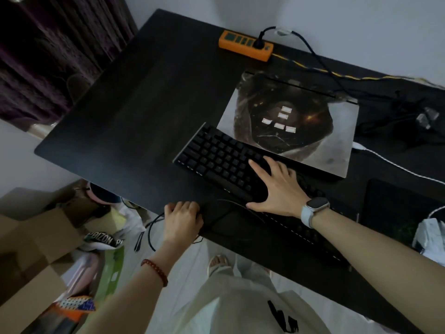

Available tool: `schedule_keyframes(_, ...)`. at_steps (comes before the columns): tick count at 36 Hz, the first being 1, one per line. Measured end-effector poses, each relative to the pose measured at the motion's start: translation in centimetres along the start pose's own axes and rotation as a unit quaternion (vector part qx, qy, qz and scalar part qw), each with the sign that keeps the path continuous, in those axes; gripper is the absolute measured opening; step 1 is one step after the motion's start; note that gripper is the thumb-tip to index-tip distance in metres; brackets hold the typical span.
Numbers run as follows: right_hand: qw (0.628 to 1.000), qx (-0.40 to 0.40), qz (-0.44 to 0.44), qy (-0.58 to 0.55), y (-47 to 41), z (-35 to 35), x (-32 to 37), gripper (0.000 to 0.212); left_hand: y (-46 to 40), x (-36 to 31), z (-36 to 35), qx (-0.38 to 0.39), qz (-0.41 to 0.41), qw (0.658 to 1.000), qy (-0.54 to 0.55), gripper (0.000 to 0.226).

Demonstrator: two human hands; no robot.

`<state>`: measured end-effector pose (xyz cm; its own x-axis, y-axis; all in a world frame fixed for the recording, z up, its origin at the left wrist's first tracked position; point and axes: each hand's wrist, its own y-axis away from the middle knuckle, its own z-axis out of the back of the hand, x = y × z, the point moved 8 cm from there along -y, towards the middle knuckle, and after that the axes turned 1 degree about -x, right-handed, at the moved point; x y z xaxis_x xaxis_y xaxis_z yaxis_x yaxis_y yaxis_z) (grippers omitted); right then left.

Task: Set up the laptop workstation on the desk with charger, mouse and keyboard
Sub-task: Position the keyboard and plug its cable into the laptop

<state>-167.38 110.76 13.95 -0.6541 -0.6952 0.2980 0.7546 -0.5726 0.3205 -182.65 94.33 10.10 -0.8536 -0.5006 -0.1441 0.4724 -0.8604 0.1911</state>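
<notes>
A closed laptop (301,131) with a dark printed skin lies on the black desk (134,116). In front of it sits a black keyboard (216,155), angled toward the desk's front edge. My right hand (277,186), a watch on its wrist, lies flat with fingers spread on the keyboard's middle. My left hand (183,220) is closed at the desk's front edge on the black keyboard cable (151,227), which loops off the desk. The charger brick and its cables (409,116) lie at the right. A black plug sits in the orange power strip (245,45).
A dark mouse pad (395,208) lies at the right, with a white cable (395,165) above it and a white bag (431,237) at its edge. Cardboard boxes (36,237) and bags crowd the floor at the left. A dark curtain (48,44) hangs at the back left.
</notes>
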Motion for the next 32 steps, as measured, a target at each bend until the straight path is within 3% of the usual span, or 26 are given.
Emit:
schedule_keyframes(4,0.999,-0.023,-0.018,-0.036,0.2,1.5,-0.8,0.104,-0.7,1.6,0.1,-0.013,0.006,1.000,0.010,0.009)
schedule_keyframes(9,0.995,-0.023,-0.056,-0.076,0.2,2.5,-1.6,0.102,-1.0,2.1,0.1,0.048,-0.024,0.996,0.067,0.013)
schedule_keyframes(12,0.991,-0.032,-0.082,-0.097,0.3,2.7,-1.8,0.101,-0.1,0.9,-0.4,0.066,-0.038,0.995,0.064,0.041)
schedule_keyframes(16,0.985,-0.039,-0.107,-0.128,0.4,2.5,-1.9,0.099,2.5,-1.8,-2.2,0.100,-0.049,0.994,0.015,0.102)
schedule_keyframes(18,0.983,-0.040,-0.116,-0.136,0.4,2.4,-2.0,0.099,3.6,-3.1,-3.5,0.114,-0.064,0.991,-0.010,0.112)
schedule_keyframes(22,0.982,-0.039,-0.124,-0.138,0.6,2.2,-2.3,0.099,4.4,-4.0,-5.0,0.132,-0.058,0.989,-0.026,0.100)
schedule_keyframes(27,0.984,-0.029,-0.116,-0.131,0.9,1.8,-2.3,0.100,4.3,-5.0,-1.4,0.035,-0.224,0.974,0.023,0.039)
schedule_keyframes(29,0.985,-0.025,-0.111,-0.130,1.0,1.7,-2.2,0.100,3.8,-3.8,-0.9,0.082,-0.203,0.974,0.064,0.021)
schedule_keyframes(32,0.985,-0.022,-0.102,-0.136,1.1,1.7,-2.0,0.100,2.1,-0.8,-0.8,0.159,-0.082,0.977,0.116,0.016)
